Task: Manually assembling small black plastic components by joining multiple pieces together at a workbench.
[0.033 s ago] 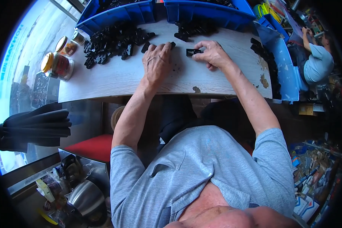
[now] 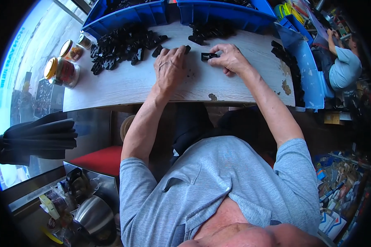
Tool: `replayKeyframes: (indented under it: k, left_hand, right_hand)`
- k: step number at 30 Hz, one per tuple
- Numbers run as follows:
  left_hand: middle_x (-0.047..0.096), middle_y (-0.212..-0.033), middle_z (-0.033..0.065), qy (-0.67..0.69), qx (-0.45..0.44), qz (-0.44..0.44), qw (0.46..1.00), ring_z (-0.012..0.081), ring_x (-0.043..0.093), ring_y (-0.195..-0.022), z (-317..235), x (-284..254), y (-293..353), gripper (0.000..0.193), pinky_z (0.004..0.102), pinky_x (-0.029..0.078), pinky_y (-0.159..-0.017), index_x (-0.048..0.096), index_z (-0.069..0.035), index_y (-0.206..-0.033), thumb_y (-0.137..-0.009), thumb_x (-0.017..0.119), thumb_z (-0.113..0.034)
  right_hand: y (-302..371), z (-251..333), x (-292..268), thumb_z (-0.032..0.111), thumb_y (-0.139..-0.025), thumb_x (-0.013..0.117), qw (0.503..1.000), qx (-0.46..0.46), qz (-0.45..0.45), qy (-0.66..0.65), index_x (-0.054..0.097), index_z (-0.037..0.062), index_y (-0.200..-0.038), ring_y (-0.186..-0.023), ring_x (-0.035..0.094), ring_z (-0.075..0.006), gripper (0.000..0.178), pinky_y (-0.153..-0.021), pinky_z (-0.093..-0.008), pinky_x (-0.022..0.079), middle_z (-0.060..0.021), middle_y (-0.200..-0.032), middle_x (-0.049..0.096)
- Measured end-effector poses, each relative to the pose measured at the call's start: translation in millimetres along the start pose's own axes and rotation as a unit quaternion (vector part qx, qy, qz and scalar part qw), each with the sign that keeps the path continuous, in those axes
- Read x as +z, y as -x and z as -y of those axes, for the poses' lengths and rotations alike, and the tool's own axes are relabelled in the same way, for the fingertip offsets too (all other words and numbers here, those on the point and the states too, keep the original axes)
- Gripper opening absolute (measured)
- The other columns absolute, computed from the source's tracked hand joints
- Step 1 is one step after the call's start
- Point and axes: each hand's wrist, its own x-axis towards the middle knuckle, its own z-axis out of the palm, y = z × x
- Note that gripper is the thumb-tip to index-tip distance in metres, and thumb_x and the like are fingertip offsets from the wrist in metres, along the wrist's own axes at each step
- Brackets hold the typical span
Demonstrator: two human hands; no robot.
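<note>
Over the pale tabletop, my left hand (image 2: pixel 170 68) is closed, its fingers bent down over black plastic. One black plastic end (image 2: pixel 157 51) sticks out left of the fingers and another (image 2: pixel 188 49) right of them; whether they belong to one piece is hidden. My right hand (image 2: pixel 231 59) pinches a small black plastic part (image 2: pixel 208 57) between thumb and fingers, with a slot-like opening facing up. Beyond the left hand lies a large heap of similar black parts (image 2: pixel 119 45). A smaller black pile (image 2: pixel 212 31) sits past my right hand.
Two blue bins (image 2: pixel 127 16) (image 2: pixel 228 14) holding black parts line the table's far side. Lidded jars (image 2: pixel 63 72) stand at the left edge. A light-blue tray (image 2: pixel 311 76) with black parts is at the right. Farther right, another person (image 2: pixel 344 70) sits working.
</note>
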Motion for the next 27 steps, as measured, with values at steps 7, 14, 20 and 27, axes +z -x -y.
replayKeyframes:
  k: [7, 14, 20, 27]
  left_hand:
    - [0.073, -0.108, 0.0121, 0.155, 0.123, -0.046, 0.979, 0.0329, 0.069, -0.1, -24.5, 16.0, -11.1, 0.029, 0.0419, 0.056, -0.085, 0.07, -0.009, -0.117, -0.089, 0.068, -0.006]
    - [0.072, -0.116, 0.0106, 0.133, 0.159, 0.062, 0.976, 0.0324, 0.069, -0.103, -33.6, 17.0, -24.8, 0.037, 0.0398, 0.057, -0.088, 0.069, -0.01, -0.125, -0.089, 0.065, -0.004]
    - [0.065, -0.132, 0.0092, 0.071, 0.167, 0.049, 0.982, 0.0322, 0.063, -0.12, -33.3, 12.8, -5.7, 0.052, 0.0427, 0.052, -0.1, 0.061, -0.013, -0.138, -0.087, 0.064, -0.003]
    - [0.062, -0.137, 0.0084, 0.076, 0.132, 0.075, 0.985, 0.0322, 0.061, -0.124, -41.4, 8.0, -2.2, 0.052, 0.0453, 0.049, -0.102, 0.058, -0.014, -0.141, -0.09, 0.062, -0.004]
  right_hand:
    - [-1.3, -6.7, 2.0, 0.014, -0.084, 0.072, 1.0, -0.009, -0.008, -0.002, 0.069, 0.0112, -0.12, -0.049, 0.053, -0.0084, 0.036, -0.042, -0.0269, 0.043, 0.002, -0.06, 0.054]
    - [-6.8, -17.2, -2.5, 0.01, -0.083, 0.067, 0.999, -0.024, -0.007, -0.029, 0.071, 0.0104, -0.117, -0.049, 0.056, -0.011, 0.034, -0.043, -0.0284, 0.047, -0.0014, -0.065, 0.058]
    - [-2.9, -12.7, -3.5, 0.013, -0.084, 0.071, 1.0, -0.019, 0.002, -0.003, 0.073, 0.0112, -0.115, -0.053, 0.06, -0.0121, 0.031, -0.047, -0.0291, 0.052, -0.0032, -0.067, 0.064]
    - [-3.5, -13.5, -2.9, 0.012, -0.084, 0.07, 1.0, -0.006, -0.005, 0.0, 0.072, 0.0117, -0.119, -0.053, 0.06, -0.0119, 0.035, -0.048, -0.0292, 0.053, -0.0029, -0.068, 0.064]
